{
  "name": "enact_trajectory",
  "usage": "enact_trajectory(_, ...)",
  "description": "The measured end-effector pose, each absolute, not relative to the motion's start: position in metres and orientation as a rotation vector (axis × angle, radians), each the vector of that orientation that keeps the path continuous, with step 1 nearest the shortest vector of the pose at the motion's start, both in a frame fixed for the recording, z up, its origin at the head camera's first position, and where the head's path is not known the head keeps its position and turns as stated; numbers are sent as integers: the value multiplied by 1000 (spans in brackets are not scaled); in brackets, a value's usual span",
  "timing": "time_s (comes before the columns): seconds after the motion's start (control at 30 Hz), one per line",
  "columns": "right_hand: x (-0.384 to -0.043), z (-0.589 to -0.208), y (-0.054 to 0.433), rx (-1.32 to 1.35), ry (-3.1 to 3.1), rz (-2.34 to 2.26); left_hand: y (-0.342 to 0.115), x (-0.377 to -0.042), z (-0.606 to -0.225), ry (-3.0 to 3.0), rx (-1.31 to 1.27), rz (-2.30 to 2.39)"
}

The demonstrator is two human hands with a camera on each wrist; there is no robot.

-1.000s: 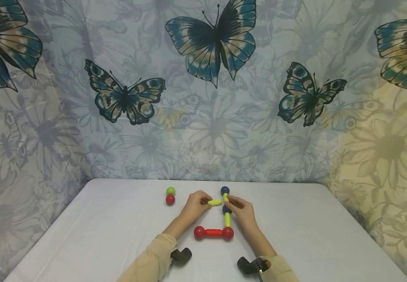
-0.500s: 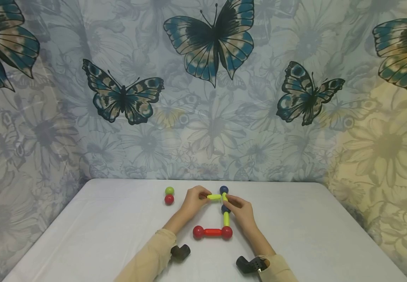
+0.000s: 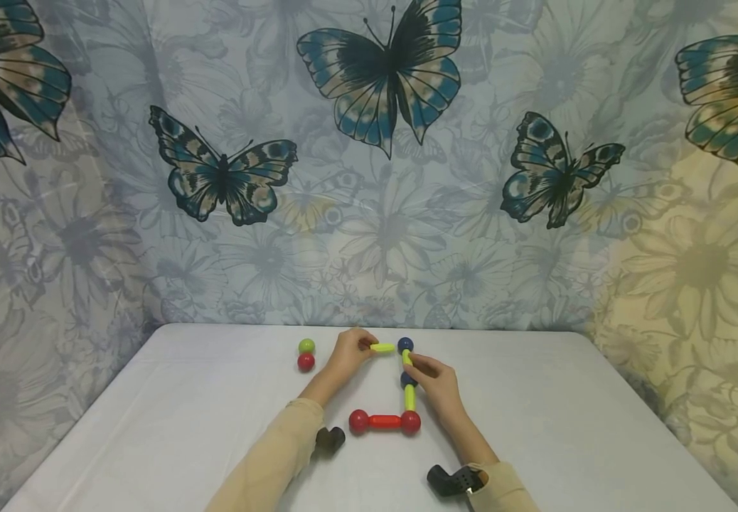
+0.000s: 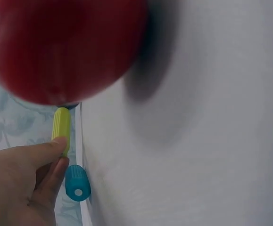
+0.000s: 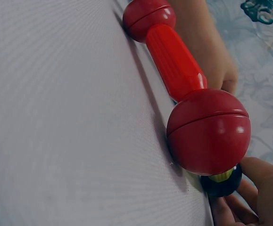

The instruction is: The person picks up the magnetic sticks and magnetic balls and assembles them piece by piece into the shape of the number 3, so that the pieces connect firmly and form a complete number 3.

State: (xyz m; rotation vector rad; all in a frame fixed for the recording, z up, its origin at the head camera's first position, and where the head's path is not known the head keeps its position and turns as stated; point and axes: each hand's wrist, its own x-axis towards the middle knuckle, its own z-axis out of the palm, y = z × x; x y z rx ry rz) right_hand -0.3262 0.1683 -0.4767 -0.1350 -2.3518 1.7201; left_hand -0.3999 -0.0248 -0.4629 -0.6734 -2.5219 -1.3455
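My left hand (image 3: 348, 352) pinches a yellow-green ridged rod (image 3: 383, 348) by its left end, thumb and fingertips together. The rod's free end points at the far dark blue ball (image 3: 405, 345), a small gap apart in the head view. My right hand (image 3: 441, 384) grips the chain at a second yellow rod (image 3: 407, 357) and the nearer blue ball (image 3: 408, 380), which its fingers partly cover. A third yellow rod (image 3: 410, 398) runs from that ball to a red ball (image 3: 410, 423). From there a red rod (image 3: 384, 423) leads left to another red ball (image 3: 359, 422).
A green ball (image 3: 306, 346) and a smaller red ball (image 3: 306, 363) sit together at the back left of the white table (image 3: 535, 405). A teal rod (image 4: 78, 186) lies beyond the left hand in the left wrist view. Butterfly-printed cloth (image 3: 382, 235) hangs behind.
My left hand has carried its yellow rod away from me, from beside the middle of the chain to beside the far blue ball. The right hand stays on the chain.
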Motion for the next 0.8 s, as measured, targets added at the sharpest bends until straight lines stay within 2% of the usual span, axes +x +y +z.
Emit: enact_trajectory(0.8, -323, -476, 168, -125, -2414, 1675, -16, -408, -458, -2568, -678, -1275)
